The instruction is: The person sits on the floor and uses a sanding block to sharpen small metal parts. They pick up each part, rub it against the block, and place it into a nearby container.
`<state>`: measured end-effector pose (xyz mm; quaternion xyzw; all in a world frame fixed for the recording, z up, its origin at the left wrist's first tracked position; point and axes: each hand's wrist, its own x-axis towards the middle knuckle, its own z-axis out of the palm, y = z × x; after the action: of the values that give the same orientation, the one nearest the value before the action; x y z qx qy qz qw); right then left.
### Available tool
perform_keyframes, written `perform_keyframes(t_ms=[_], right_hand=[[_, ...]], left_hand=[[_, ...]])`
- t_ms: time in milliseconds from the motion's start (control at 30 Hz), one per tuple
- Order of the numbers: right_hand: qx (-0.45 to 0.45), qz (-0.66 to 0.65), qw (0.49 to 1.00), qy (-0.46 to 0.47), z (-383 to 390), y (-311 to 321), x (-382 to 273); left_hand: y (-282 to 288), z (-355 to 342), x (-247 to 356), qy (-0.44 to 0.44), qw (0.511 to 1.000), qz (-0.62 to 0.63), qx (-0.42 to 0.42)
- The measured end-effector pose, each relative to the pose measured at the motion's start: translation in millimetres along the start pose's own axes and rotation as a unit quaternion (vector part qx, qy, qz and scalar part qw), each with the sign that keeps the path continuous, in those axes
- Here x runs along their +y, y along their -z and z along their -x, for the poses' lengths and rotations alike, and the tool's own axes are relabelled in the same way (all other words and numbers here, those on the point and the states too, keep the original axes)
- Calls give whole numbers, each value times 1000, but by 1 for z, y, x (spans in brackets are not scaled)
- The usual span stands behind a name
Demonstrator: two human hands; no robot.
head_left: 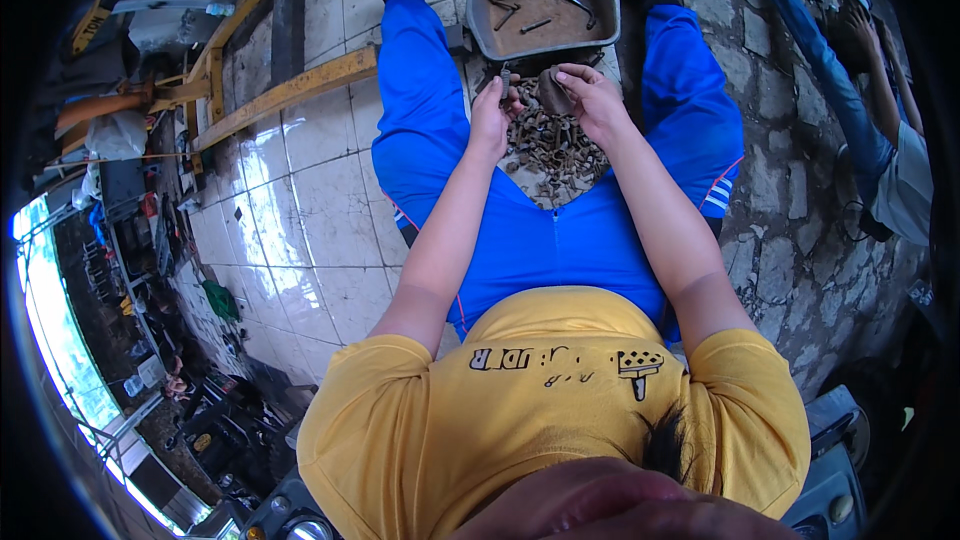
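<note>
My left hand (489, 120) is closed around a small threaded bolt (506, 72), its end pointing up past my fingers. Close by on the right, my right hand (597, 106) pinches a dark, rounded flat piece (552, 93) between thumb and fingers; its kind is unclear. The two held things are apart. Beneath both hands, a heap of rusty bolts and small metal parts (553, 152) lies on the floor between my legs. Just beyond stands a grey rectangular basin (474, 12) with a shallow brownish bottom and a few metal tools or rods (535, 26) inside.
A yellow metal frame (290, 98) lies across the white tiled floor (335, 195) on the left. Cluttered shelves and machine parts fill the far left. Rough stone paving (775, 180) runs along the right, where another person (890, 155) is bent low.
</note>
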<state>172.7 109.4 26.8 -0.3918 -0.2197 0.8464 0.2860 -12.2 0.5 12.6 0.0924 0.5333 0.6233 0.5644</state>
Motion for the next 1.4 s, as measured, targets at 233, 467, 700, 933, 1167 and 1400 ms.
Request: perform_keyframes(t_ms=[233, 467, 700, 933, 1167, 1400], right_hand=[[-29, -55, 998, -1, 3, -1, 0], [-17, -63, 998, -14, 5, -1, -3], [-5, -61, 998, 2, -1, 4, 0], [-54, -81, 993, -67, 5, -2, -2], [1, -1, 1000, 16, -1, 3, 5], [-11, -23, 999, 25, 10, -8, 2]], left_hand=[[-7, 1, 0, -2, 999, -37, -13], [-9, 2, -5, -11, 996, 39, -84], [-5, -1, -12, -15, 990, 8, -142], [-3, -3, -8, -46, 987, 128, -88], [0, -4, -12, -32, 991, 91, -90], [-4, -2, -15, -1, 992, 82, -99]])
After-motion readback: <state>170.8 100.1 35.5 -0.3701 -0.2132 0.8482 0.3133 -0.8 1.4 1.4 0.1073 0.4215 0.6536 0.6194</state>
